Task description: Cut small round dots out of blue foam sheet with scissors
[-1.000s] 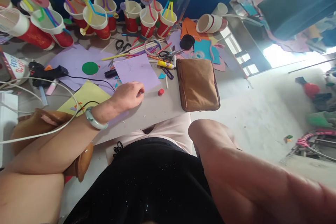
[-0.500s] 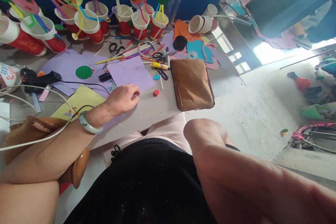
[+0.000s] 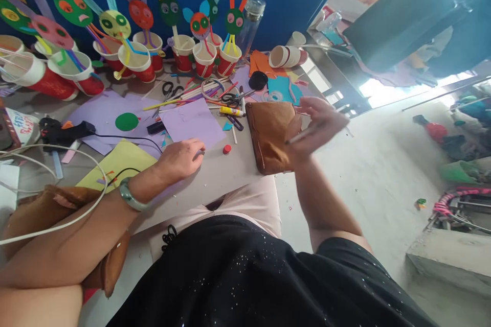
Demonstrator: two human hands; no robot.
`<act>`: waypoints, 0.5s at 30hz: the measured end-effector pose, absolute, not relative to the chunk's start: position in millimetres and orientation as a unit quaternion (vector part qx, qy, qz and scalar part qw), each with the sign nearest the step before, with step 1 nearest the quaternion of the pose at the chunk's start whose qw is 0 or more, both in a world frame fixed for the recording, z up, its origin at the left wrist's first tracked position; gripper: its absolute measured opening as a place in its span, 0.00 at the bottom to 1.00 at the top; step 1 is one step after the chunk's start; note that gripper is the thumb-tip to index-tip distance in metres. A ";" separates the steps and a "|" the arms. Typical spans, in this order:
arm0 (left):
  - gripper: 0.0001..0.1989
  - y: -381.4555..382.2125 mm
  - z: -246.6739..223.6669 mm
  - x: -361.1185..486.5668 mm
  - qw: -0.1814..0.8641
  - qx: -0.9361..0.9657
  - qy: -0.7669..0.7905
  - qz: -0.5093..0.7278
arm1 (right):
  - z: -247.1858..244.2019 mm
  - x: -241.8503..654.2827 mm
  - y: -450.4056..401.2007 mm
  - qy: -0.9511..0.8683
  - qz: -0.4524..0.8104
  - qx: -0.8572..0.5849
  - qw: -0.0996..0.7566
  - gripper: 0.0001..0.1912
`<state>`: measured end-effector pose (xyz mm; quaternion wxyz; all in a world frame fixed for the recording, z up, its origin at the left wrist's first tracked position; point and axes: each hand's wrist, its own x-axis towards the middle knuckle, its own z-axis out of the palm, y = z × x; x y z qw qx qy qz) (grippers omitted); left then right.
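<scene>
My left hand (image 3: 183, 159) rests on the grey table, its fingers curled; whether anything is inside them is hidden. Just beyond it lies a sheet of lilac paper (image 3: 192, 120), with a small red cap (image 3: 227, 149) to its right. My right hand (image 3: 320, 125) is raised over the right edge of a brown zipped pouch (image 3: 270, 135). It is closed around a thin pen (image 3: 301, 136), slightly smeared by motion. A yellow glue stick (image 3: 231, 111) and black-handled scissors (image 3: 230, 98) lie beyond the lilac sheet.
Red-and-white paper cups (image 3: 141, 64) with paper puppet heads line the back. A black glue gun (image 3: 65, 130) lies left, its white cable (image 3: 103, 184) looping over my left forearm. Stacked cups (image 3: 286, 56) and a clear bottle (image 3: 251, 20) stand behind. The table's edge borders the floor (image 3: 356, 179).
My right hand has come up from the lower right to the pouch, with the pen in it. My left hand stays in place, while the view has tilted slightly.
</scene>
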<state>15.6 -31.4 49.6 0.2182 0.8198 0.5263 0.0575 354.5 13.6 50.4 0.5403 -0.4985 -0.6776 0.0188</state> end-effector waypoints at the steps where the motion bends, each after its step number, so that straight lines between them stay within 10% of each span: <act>1: 0.16 -32.2 50.3 16.3 0.211 0.824 0.523 0.057 | 49.7 369.1 35.2 -0.617 -0.009 -0.523 0.589 0.17; 5: 0.16 -33.8 53.1 18.3 0.193 0.830 0.522 0.035 | 49.0 438.3 101.5 -0.379 0.029 -0.760 0.528 0.31; 15: 0.17 -30.9 53.9 15.1 0.156 0.833 0.531 -0.009 | 46.6 483.4 148.3 -0.302 0.062 -0.833 0.460 0.34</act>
